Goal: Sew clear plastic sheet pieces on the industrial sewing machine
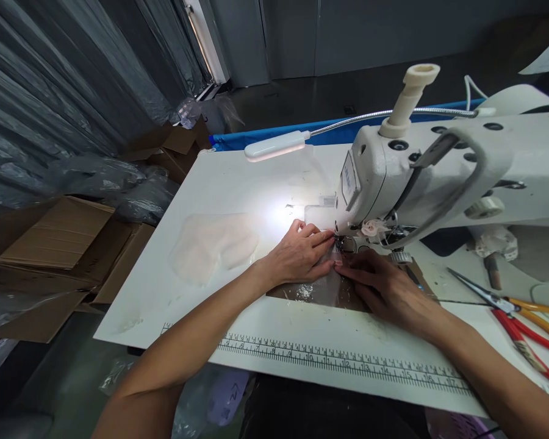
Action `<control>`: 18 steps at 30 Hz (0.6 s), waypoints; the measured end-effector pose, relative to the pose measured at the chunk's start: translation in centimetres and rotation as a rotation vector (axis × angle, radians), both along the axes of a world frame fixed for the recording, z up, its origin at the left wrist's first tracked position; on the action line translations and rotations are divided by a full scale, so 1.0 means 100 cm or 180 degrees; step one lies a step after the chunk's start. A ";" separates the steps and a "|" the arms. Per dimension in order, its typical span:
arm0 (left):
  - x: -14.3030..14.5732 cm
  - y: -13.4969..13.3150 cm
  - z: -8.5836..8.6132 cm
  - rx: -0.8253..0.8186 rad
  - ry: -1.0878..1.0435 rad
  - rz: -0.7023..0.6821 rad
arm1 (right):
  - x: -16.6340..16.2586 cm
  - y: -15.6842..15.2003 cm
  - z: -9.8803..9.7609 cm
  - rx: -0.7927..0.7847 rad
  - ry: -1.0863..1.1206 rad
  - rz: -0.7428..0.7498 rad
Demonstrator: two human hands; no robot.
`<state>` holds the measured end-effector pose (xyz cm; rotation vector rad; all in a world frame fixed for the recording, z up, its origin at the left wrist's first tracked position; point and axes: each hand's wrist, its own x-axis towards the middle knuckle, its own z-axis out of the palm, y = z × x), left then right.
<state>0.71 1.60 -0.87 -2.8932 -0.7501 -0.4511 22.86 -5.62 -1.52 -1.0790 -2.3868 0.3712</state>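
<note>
A white sewing machine [370, 177] stands over the table, its needle area partly hidden by my fingers. My left hand [302, 253] lies palm down just left of the presser foot, fingers stretched towards it. From the right, my right hand [382, 283] reaches in with its fingertips pressed together on a small piece of sheer, pale pinkish fabric [336, 263]. The fabric's edges are hard to make out. Beneath both hands is a brown plate [288, 292] with whitish specks on it.
A lit lamp [277, 146] hangs over the white table [201, 183]. Sheer pale fabric [210, 244] lies at left. Red-handled and orange-handled pliers [507, 305] rest at right. A printed ruler [311, 353] follows the front edge. Open cardboard boxes [59, 244] stand beyond the left edge.
</note>
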 end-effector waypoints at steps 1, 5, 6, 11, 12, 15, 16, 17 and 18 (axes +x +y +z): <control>0.000 0.000 0.000 -0.0009 -0.0014 0.0018 | 0.000 0.000 0.000 0.0009 0.0001 0.0000; 0.000 -0.002 -0.001 -0.0033 0.0008 0.0061 | 0.001 0.000 -0.002 0.0015 0.0013 -0.0049; 0.001 -0.003 0.000 -0.0037 0.0030 0.0068 | 0.002 -0.001 -0.003 0.0008 0.0018 -0.0058; 0.003 -0.006 0.001 -0.0047 0.0110 0.0175 | 0.004 0.000 -0.006 0.0016 -0.0029 -0.0090; 0.003 -0.006 0.002 -0.0047 0.0126 0.0200 | 0.004 0.000 -0.006 0.0020 -0.0044 -0.0093; 0.004 -0.008 0.003 -0.0041 0.0190 0.0242 | 0.003 0.001 -0.007 0.0010 -0.0071 -0.0108; 0.004 -0.008 0.003 -0.0038 0.0209 0.0247 | 0.003 0.001 -0.008 0.0006 -0.0068 -0.0118; 0.004 -0.008 0.003 -0.0036 0.0224 0.0249 | 0.003 0.001 -0.008 0.0003 -0.0061 -0.0121; 0.004 -0.008 0.003 -0.0036 0.0234 0.0250 | 0.003 0.001 -0.008 -0.0004 -0.0052 -0.0119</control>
